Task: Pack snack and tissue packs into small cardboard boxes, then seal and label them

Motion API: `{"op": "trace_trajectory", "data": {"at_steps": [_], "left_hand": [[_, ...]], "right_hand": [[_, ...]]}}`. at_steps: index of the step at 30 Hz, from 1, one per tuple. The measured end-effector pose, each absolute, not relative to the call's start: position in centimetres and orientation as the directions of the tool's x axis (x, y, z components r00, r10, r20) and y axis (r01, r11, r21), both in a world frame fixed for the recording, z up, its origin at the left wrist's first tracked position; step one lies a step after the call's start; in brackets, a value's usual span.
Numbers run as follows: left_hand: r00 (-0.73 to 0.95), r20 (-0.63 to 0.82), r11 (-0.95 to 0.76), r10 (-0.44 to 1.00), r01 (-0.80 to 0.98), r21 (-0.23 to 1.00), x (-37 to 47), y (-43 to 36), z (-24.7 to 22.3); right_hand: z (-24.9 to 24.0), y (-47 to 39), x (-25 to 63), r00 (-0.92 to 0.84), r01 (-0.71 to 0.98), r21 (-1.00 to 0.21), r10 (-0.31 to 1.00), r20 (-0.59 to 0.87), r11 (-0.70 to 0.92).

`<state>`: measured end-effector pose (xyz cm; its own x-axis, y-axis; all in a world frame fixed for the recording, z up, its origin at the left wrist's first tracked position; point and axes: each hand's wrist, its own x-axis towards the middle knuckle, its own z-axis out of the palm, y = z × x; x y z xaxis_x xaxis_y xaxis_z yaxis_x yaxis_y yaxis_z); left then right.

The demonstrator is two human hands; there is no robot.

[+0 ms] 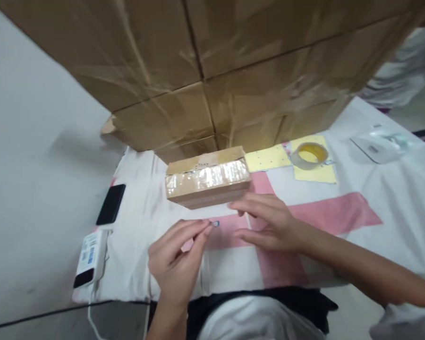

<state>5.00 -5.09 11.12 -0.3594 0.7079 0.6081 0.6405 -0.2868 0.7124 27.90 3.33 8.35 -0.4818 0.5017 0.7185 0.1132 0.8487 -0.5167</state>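
My left hand [180,250] pinches a tiny blue-and-white piece [215,224] between thumb and forefinger, over the pink band of the cloth. To its right, my right hand [264,222] has its thumb and fingers apart with nothing between them. Just beyond both hands lies a small cardboard box [208,179] with shiny clear tape along its near side. My right fingertips are close to the box's lower right corner; whether they touch it I cannot tell.
A tall stack of taped cardboard boxes [248,99] rises behind. A tape roll [310,156] rests on yellow sheets [269,158] at the right, near a clear plastic packet [378,147]. A black phone [111,204] and a white power strip [89,257] lie left.
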Motion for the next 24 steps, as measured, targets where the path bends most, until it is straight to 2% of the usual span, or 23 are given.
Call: {"op": "trace_trajectory", "data": {"at_steps": [3,5,7,10,12,14,17,24], "left_hand": [[-0.138,0.617,-0.435,0.775,0.592,0.679,9.9,-6.0,9.7],[-0.1,0.595,-0.44,0.798,0.577,0.688,11.1,-5.5,9.0],[-0.117,0.603,-0.407,0.789,0.636,0.656,10.9,-4.4,8.5],[-0.135,0.726,-0.296,0.674,0.852,0.433,8.4,-1.6,8.5],[-0.137,0.721,-0.152,0.68,0.935,0.32,6.2,0.6,8.5],[-0.221,0.63,-0.059,0.744,0.918,0.392,4.2,2.7,8.2],[-0.252,0.553,-0.088,0.794,0.852,0.515,2.6,4.5,7.3],[-0.165,0.614,-0.179,0.772,0.87,0.46,1.7,4.3,6.1]], "right_hand": [[9.1,2.5,27.7,-0.499,0.052,-0.531,0.483,0.72,0.846],[8.7,3.0,28.3,-0.484,0.051,-0.502,0.461,0.744,0.863],[7.9,4.6,29.6,-0.477,0.08,-0.451,0.431,0.766,0.889],[6.0,9.0,32.1,-0.497,0.18,-0.421,0.452,0.741,0.889],[4.6,12.4,33.5,-0.557,0.252,-0.441,0.502,0.662,0.862],[3.0,15.0,34.3,-0.644,0.276,-0.471,0.525,0.556,0.838],[1.1,16.7,34.0,-0.733,0.224,-0.545,0.508,0.452,0.808],[0.1,16.4,32.2,-0.771,0.102,-0.65,0.472,0.426,0.753]]}}
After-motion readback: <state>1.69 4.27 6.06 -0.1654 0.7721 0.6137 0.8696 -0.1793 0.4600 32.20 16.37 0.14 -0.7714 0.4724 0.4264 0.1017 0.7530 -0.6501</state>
